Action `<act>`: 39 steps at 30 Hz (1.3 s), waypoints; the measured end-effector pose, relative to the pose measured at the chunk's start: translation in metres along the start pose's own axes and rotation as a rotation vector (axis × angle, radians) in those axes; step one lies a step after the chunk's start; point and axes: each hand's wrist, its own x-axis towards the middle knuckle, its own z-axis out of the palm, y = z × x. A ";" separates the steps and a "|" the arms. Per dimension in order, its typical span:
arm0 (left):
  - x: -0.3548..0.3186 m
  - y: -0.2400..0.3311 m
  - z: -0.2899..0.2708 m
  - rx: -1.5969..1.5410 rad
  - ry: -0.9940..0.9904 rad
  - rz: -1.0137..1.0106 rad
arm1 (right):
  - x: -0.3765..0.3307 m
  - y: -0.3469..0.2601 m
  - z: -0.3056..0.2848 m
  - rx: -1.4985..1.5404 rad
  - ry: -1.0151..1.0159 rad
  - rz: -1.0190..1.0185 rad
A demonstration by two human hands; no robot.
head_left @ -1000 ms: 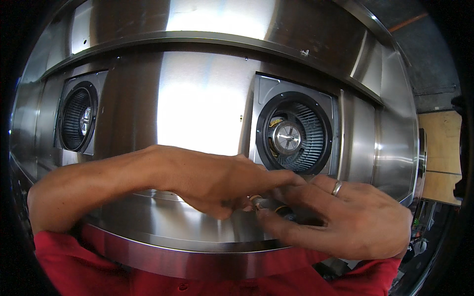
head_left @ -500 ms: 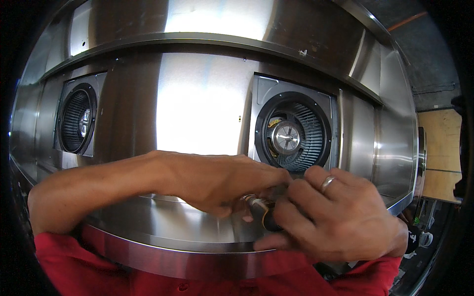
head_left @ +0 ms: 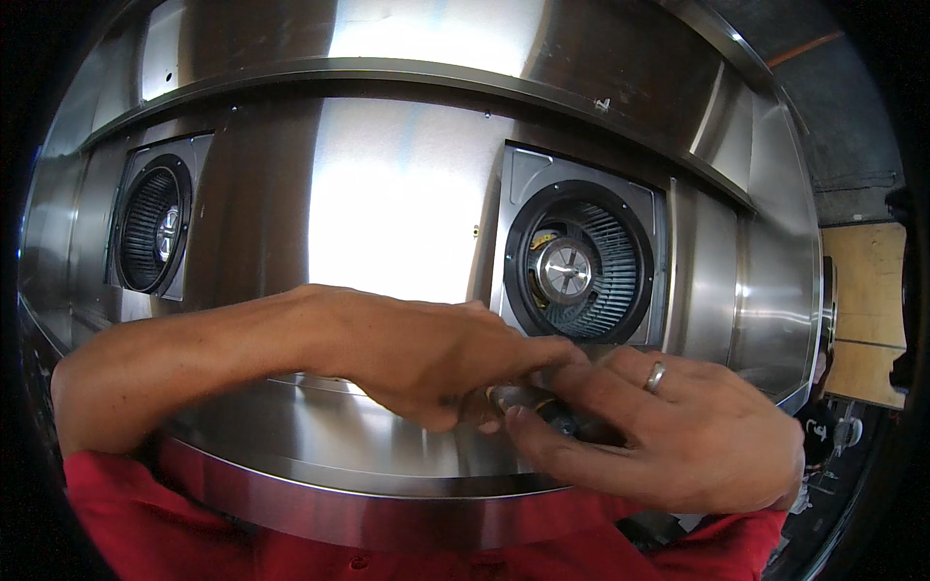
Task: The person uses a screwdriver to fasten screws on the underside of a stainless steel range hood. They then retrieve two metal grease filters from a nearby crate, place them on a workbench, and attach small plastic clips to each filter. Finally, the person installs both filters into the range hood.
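Note:
Both my hands meet at the front edge of a stainless steel housing, just below the right blower. My left hand [head_left: 426, 358] reaches across from the left with its fingers curled around the near end of what looks like a screwdriver [head_left: 539, 405], a dark handle with a thin yellowish band. My right hand [head_left: 678, 426], with a ring on one finger, closes around the handle's other end, thumb along the near side. The tool's tip and most left fingertips are hidden. Behind the hands, the right blower [head_left: 625, 290] has a black ring and a finned wheel.
A second round blower [head_left: 145, 242] is set into the steel panel [head_left: 257, 213] at the left. A raised steel lip [head_left: 407, 70] runs across the back. The curved front rim [head_left: 339, 489] lies close to my red shirt. Wooden boards [head_left: 867, 310] stand at the far right.
My right hand has turned and its fingers have shifted around the dark handle, with the thumb now higher along it. My left hand stays nearly in place. The view has shifted slightly.

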 end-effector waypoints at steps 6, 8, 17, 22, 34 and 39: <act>0.006 -0.010 0.002 0.041 0.029 0.105 | 0.002 -0.012 0.006 -0.006 -0.083 0.202; 0.005 -0.002 -0.002 0.016 -0.025 0.021 | 0.002 -0.008 0.004 0.014 -0.067 0.164; 0.004 -0.001 -0.001 -0.051 -0.029 0.022 | 0.003 -0.003 0.006 -0.069 -0.051 0.059; 0.007 0.011 -0.008 -0.084 -0.106 -0.090 | 0.007 -0.008 0.006 -0.070 -0.153 0.205; 0.001 0.003 -0.005 -0.055 -0.053 -0.055 | 0.006 -0.006 0.012 -0.125 -0.079 -0.025; 0.002 0.012 -0.012 -0.036 -0.063 -0.051 | 0.010 -0.008 -0.004 -0.195 -0.175 0.004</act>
